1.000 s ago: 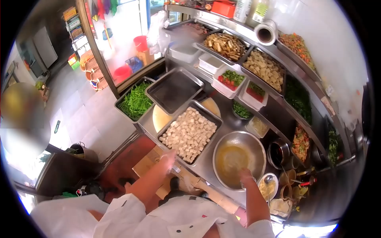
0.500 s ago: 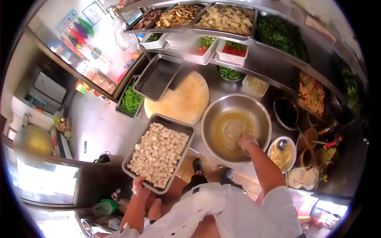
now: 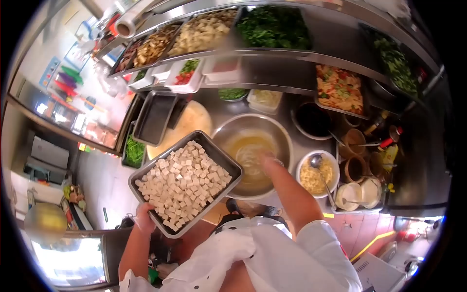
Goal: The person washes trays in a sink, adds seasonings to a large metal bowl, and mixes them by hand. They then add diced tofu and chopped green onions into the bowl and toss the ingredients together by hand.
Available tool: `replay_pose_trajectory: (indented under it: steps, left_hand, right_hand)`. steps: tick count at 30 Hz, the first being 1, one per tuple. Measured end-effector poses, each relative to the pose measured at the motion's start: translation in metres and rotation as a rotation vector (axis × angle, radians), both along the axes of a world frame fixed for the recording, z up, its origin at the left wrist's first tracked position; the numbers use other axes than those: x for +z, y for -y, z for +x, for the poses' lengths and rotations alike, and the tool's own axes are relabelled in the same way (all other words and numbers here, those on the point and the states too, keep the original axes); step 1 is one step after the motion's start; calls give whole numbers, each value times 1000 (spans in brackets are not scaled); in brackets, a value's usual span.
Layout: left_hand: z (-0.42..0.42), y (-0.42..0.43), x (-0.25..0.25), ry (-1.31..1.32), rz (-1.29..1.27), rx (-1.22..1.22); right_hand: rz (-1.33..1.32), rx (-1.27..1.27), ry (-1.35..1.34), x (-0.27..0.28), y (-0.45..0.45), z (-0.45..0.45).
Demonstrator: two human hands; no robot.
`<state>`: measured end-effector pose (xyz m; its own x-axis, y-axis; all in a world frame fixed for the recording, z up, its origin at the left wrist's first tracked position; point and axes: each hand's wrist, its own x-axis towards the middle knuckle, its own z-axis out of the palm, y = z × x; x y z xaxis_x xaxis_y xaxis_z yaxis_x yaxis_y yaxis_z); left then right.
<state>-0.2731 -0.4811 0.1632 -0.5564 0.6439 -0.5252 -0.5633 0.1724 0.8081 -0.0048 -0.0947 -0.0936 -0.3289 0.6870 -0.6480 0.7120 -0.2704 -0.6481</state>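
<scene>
My left hand grips the lower left edge of a metal tray full of pale tofu cubes. The tray is held at a slant, its right corner over the left rim of a large steel bowl. Yellowish liquid lies in the bowl's bottom. My right hand is inside the bowl at the right, close to the liquid. Motion smears its fingers, so whether they hold anything is not visible.
Behind the tray are a round cutting board and a dark metal tray. To the bowl's right stand a white bowl with a spoon, a pot of dark liquid and several seasoning containers. Shelves of food trays run above.
The tray of tofu has moved right toward the bowl and turned, its corner now overlapping the rim. My right hand stays in the bowl. The whole view has shifted toward the right.
</scene>
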Motion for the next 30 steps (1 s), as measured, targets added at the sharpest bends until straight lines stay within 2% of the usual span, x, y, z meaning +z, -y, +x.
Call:
replay_pose_trajectory:
  steps: [1,2,3,4,5,7,9,11,13,15,16,17,19,22,24,25,27,28,30]
  left_hand:
    - [-2,-17,2,-49,-2,-41]
    - [-11,-32,5,-122,-46,-121]
    - [-17,-48,8,-196,-92,-198]
    - [-5,-83,22,-238,-145,-165]
    - [-6,-103,26,-305,-127,-222]
    - [-39,-123,15,-441,-448,-236]
    - [-17,-163,35,-472,-412,-263]
    - [-48,-189,18,-579,-651,-429]
    - [-10,-230,47,-716,-788,-525]
    - [5,-257,51,-722,-766,-645]
    - [45,-274,83,-1022,-806,-759]
    - [29,-279,66,-1129,-805,-850]
    - [47,-293,75,-1507,-885,-964]
    - [81,-315,105,-1491,-890,-1123]
    - [87,-321,107,-1595,-833,-1177]
    - [92,-322,107,-1644,-806,-1203]
    - [110,-327,116,-1704,-840,-1196]
    - [112,-329,116,-1727,-843,-1200]
    - [111,-331,115,-1780,-854,-1218]
  right_hand:
    - [-123,-264,-33,10,1,0]
    - [-152,-316,-60,20,3,5]
    - [-183,-364,-86,55,9,13]
    - [-212,-411,-114,70,6,16]
    - [-203,-450,-140,55,6,19]
    - [-187,-520,-197,4,9,15]
    - [-321,-534,-238,-24,10,11]
    - [-454,-635,-373,-25,17,6]
    - [-599,-815,-601,6,36,0]
    - [-530,-632,-269,57,35,8]
    - [-494,-570,-187,63,35,10]
    - [-461,-508,-104,68,35,13]
    - [-395,-451,-105,58,38,13]
    - [-290,-366,-108,29,39,5]
    - [-216,-190,-85,-11,40,-7]
    - [-177,-43,-58,-57,41,-16]
    - [-223,-37,-123,-108,44,-29]
    - [-307,-181,-216,-111,43,-34]
    - [-192,-83,-134,-110,44,-32]
